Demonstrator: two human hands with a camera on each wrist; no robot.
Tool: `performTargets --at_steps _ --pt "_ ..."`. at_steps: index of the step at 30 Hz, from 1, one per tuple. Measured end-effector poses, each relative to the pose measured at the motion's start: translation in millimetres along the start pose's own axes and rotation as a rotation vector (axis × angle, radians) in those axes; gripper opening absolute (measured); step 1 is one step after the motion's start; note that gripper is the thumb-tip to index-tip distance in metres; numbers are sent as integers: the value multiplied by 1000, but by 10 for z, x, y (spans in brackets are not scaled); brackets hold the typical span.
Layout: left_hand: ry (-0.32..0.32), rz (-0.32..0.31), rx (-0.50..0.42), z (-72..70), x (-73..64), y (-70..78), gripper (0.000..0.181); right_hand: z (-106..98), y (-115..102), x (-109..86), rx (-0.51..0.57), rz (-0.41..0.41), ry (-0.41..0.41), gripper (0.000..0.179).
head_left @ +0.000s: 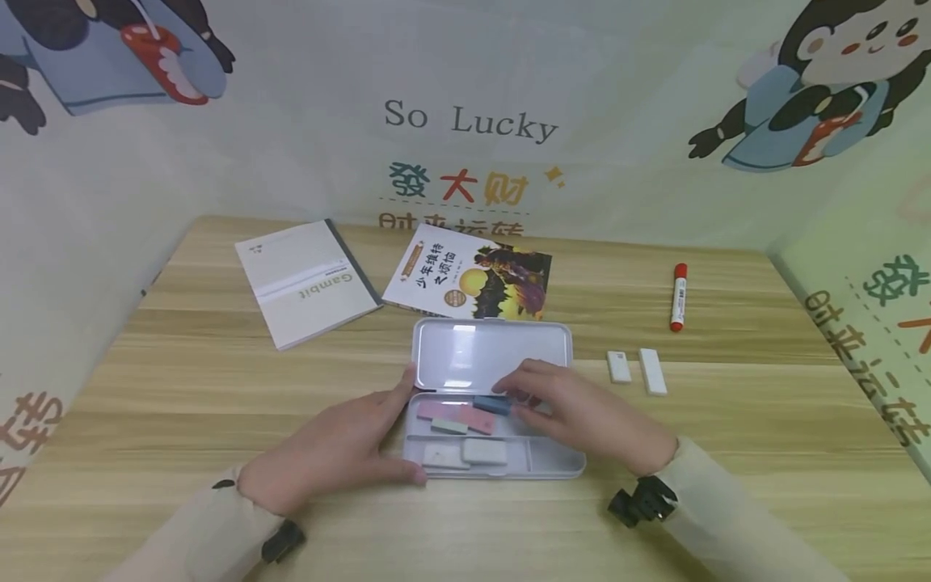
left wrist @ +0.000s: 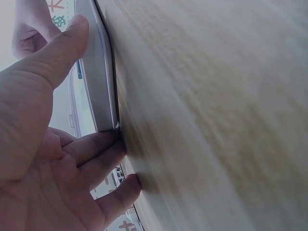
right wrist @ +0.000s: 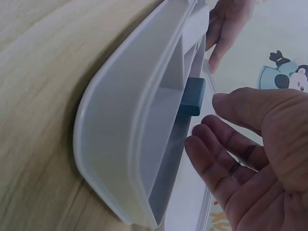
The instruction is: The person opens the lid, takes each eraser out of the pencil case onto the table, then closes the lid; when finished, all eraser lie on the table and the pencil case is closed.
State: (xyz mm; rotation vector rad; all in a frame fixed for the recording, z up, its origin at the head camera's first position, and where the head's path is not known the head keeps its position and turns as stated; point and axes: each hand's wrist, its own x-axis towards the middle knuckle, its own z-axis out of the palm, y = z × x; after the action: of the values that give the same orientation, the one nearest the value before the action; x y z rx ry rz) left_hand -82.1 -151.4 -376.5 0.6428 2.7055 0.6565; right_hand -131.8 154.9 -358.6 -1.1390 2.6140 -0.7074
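Note:
A white pencil case [head_left: 556, 459] lies with its lid [head_left: 451, 356] tipped back. My left hand [head_left: 338, 444] holds its left end, thumb at the front edge and fingers at the hinge corner. Over the right side of the tray hovers my right hand [head_left: 575, 408], fingers slightly bent. A gap shows between those fingertips and a blue eraser [right wrist: 193, 96], which sticks up above the rim in the right wrist view. Pink erasers [head_left: 476, 419] and a light green eraser [head_left: 448, 426] lie in the rear compartment. White erasers [head_left: 484, 451] occupy the front one.
Two white erasers [head_left: 619, 367] lie on the wooden table [head_left: 349, 533] to the right of the case. Behind them is a red-capped marker [head_left: 679, 299]. A notebook [head_left: 301, 283] and an illustrated book [head_left: 465, 275] lie toward the back, the book just behind the lid.

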Motion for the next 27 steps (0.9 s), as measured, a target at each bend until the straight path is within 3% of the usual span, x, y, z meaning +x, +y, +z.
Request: performTargets --at_steps 8,21,27 --pt "3 -1 2 -6 3 2 127 20 -63 68 -10 -10 -55 30" --pt "1 5 4 3 23 5 129 115 -115 134 -193 -109 -35 33" --pt "-8 -15 -6 -8 11 19 130 134 -100 136 -202 -138 -11 31"
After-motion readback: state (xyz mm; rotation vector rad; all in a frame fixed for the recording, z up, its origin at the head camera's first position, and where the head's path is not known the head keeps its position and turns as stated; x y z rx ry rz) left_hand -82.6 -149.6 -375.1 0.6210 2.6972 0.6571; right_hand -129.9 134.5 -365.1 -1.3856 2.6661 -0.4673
